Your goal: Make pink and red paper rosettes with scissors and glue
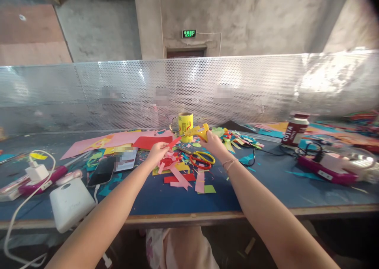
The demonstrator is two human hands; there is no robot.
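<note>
My left hand (pixel 158 152) pinches a red paper strip (pixel 174 142) that angles up to the right. My right hand (pixel 213 142) grips a yellow glue gun (pixel 197 131), its nozzle pointing left at the tip of that strip. Beneath both hands lies a heap of red, pink and yellow paper strips (pixel 180 173). Scissors with red and yellow handles (pixel 201 159) rest on the blue table (pixel 166 200) just under my right wrist. A yellow roll (pixel 185 125) stands upright right behind the glue gun.
A black phone (pixel 102 171), a white device (pixel 70 203) and a white charger with cable (pixel 36 171) lie at left. A brown bottle (pixel 296 128) and a pink-and-white box (pixel 327 167) are at right. A perforated metal screen (pixel 189 91) closes the table's back.
</note>
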